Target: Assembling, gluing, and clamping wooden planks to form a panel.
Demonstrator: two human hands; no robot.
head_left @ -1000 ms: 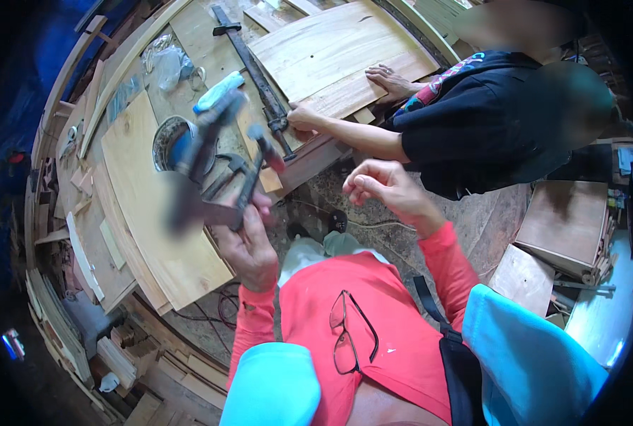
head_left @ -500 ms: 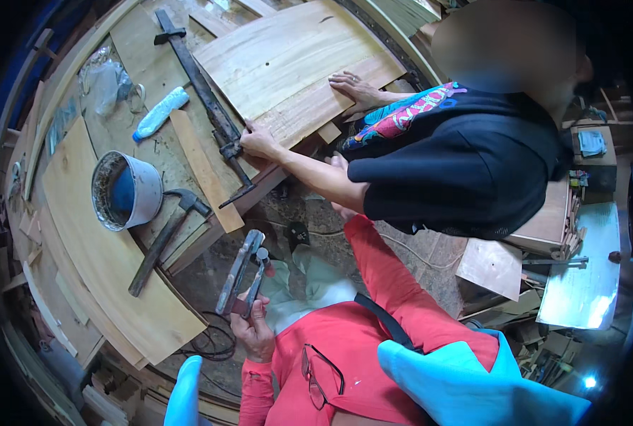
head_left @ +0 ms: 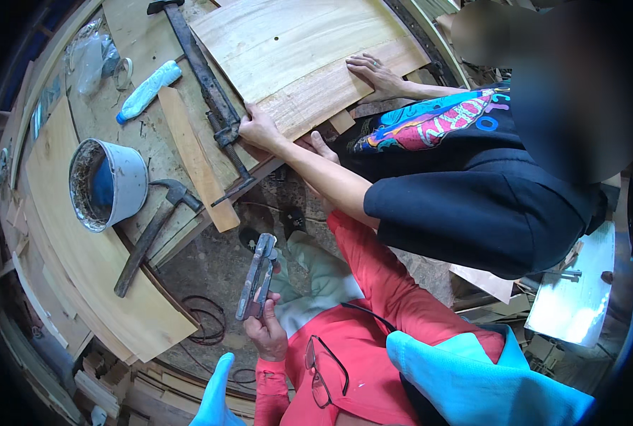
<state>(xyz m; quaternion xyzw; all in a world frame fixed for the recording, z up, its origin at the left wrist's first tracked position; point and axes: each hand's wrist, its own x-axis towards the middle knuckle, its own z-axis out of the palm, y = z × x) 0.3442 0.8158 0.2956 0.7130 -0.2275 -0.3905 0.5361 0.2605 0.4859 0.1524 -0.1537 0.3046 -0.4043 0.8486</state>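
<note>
- L hand [head_left: 268,336]: fingers gripping metal clamp [head_left: 252,280], held up over floor [head_left: 206,266], apart from desk [head_left: 142,42].
- R hand [head_left: 321,148]: partly hidden behind co-worker's forearm [head_left: 334,177], nr desk edge; can't tell fingers' grip.
- Co-worker's other hand [head_left: 377,77] on wood panel [head_left: 295,64].
- Hammer [head_left: 146,245] w/ head nr bucket [head_left: 128,184].

Here on our wooden workbench [head_left: 166,155] we've got a wide pale panel [head_left: 299,53], a long metal bar clamp [head_left: 204,77] alongside it, a narrow wooden strip [head_left: 193,153], a blue-capped white bottle [head_left: 148,93], a pale ring [head_left: 123,74] by a plastic bag [head_left: 88,65], a bucket [head_left: 128,183], and a hammer [head_left: 152,236] reaching over a long board [head_left: 93,264].
</note>
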